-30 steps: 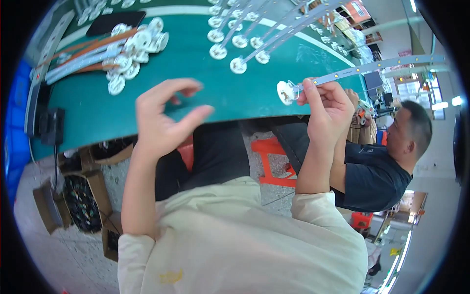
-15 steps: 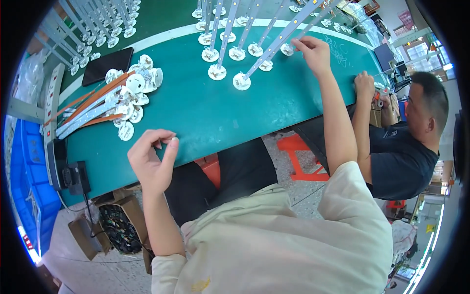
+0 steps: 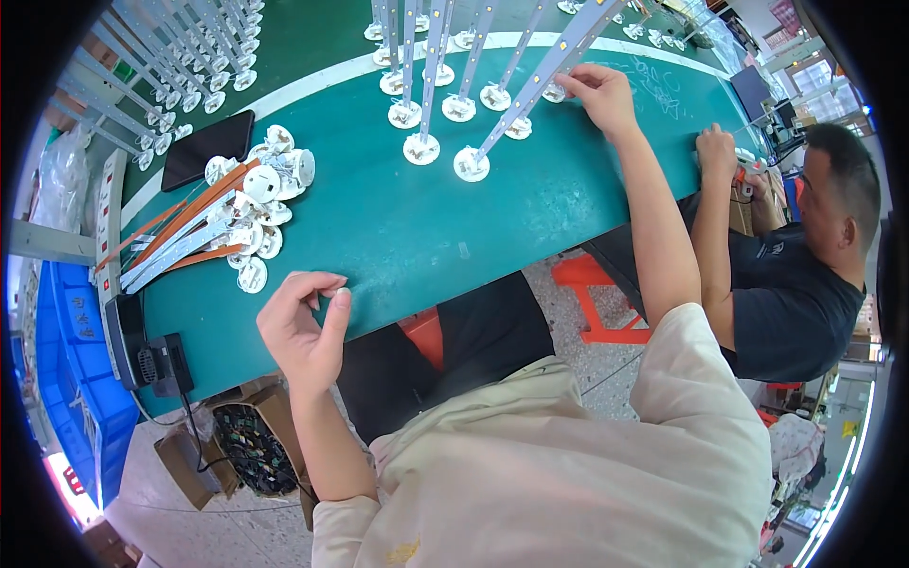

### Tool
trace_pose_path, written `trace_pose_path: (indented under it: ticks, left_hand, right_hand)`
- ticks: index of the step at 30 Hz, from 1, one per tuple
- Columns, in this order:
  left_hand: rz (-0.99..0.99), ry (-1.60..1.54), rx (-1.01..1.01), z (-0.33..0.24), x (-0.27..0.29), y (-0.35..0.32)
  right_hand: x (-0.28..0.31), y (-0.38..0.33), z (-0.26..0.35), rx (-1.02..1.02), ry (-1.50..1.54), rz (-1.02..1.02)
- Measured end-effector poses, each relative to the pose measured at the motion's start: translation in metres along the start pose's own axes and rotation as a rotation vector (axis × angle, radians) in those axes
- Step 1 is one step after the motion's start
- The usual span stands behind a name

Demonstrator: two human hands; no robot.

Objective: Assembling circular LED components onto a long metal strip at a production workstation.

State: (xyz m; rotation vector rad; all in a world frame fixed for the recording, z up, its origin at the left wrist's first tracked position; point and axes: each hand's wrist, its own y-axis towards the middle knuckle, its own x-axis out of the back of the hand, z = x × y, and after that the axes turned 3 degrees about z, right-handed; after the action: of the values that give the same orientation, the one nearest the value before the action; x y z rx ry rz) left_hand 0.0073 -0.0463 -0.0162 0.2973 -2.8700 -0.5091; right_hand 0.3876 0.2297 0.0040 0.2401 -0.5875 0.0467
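Right hand (image 3: 598, 95) pinching one strip lamp (image 3: 530, 99), left hand (image 3: 303, 327) empty

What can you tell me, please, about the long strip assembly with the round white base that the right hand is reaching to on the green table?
The long grey metal-looking strip with the round white base runs slanted across the green table, its white disc end nearest the person and the strip reaching away toward the far edge. Small pale squares dot its length. The right hand rests fingertips on it partway along. Similar strips with white discs lie beside it; whether they touch is unclear.
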Motion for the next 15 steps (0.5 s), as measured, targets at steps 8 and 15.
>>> trace_pose_path:
  ticks: [8, 15]
  left_hand:
    - [-0.066, -0.032, 0.034, 0.000, -0.003, 0.000]
    - [-0.041, 0.144, -0.056, -0.011, 0.002, 0.003]
  right_hand:
    - [0.012, -0.012, 0.019, 0.017, 0.065, -0.124]
    - [0.007, -0.113, 0.056, 0.139, -0.085, 0.008]
